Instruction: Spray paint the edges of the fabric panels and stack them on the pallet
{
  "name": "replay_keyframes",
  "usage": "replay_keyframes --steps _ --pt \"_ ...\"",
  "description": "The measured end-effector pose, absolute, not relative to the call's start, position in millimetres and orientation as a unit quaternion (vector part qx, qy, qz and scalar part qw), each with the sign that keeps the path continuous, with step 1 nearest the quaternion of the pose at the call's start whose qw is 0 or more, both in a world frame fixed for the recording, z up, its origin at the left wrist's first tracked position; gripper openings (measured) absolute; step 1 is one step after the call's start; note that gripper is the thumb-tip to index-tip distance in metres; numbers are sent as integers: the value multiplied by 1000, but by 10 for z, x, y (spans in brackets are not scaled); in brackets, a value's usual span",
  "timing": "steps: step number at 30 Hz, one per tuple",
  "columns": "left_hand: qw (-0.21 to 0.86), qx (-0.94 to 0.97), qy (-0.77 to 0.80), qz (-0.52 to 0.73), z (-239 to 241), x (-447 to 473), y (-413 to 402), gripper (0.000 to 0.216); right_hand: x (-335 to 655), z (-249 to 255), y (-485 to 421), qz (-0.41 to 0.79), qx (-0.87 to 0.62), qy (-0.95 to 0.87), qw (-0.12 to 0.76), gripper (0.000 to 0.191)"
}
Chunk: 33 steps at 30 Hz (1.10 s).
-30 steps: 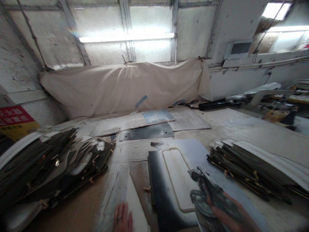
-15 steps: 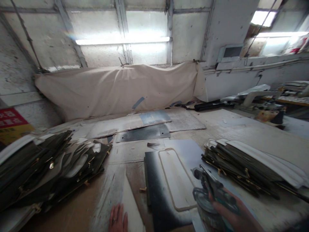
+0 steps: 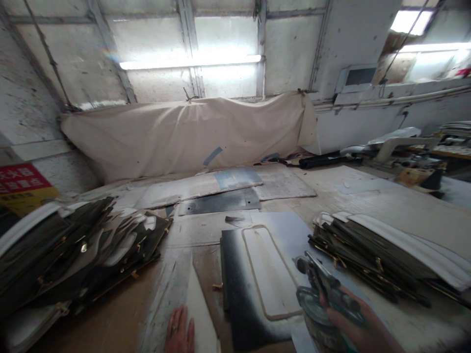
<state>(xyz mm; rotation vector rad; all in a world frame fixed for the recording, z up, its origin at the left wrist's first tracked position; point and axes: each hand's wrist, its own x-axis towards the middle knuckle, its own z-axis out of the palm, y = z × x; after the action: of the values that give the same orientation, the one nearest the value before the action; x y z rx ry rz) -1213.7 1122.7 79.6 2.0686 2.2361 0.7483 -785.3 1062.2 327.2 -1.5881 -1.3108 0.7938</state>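
Right hand (image 3: 355,316) at work here, grip wrapped firmly around a spray gun (image 3: 314,303), its nozzle facing the dark panel (image 3: 241,294) with the pale rounded centre, lying toward the table's (image 3: 386,208) near edge! Over on the left, the left hand (image 3: 179,329) lies flat, grip loose, fingers slightly apart, beside a pale strip (image 3: 200,306). Dark stacks flank it all: left pile (image 3: 95,267) by the left edge, right pile (image 3: 364,252) past the gun!

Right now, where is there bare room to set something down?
Bare tabletop shows beyond the right stack, and brown surface between the left stack and left hand. Crowded: the dark panel, beside the spray gun in the right hand.
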Motion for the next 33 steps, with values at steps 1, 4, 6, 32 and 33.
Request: replay_keyframes --steps 1,4,6,32,33 --pt "10 657 715 239 828 -12124 11212 54 -7874 3286 10610 319 -641 -538 445 17" --pt "29 649 719 248 887 -12107 11179 52 -7958 3325 10575 312 -635 -558 433 15" --pt "37 645 719 258 889 -12113 11172 51 -8034 3341 10554 312 -632 -562 432 14" --pt "92 623 718 295 1064 -12067 11067 56 -8610 3486 10338 338 -610 -546 464 13" --pt "96 620 720 297 1073 -12064 11063 55 -8583 3484 10334 339 -614 -546 458 12"
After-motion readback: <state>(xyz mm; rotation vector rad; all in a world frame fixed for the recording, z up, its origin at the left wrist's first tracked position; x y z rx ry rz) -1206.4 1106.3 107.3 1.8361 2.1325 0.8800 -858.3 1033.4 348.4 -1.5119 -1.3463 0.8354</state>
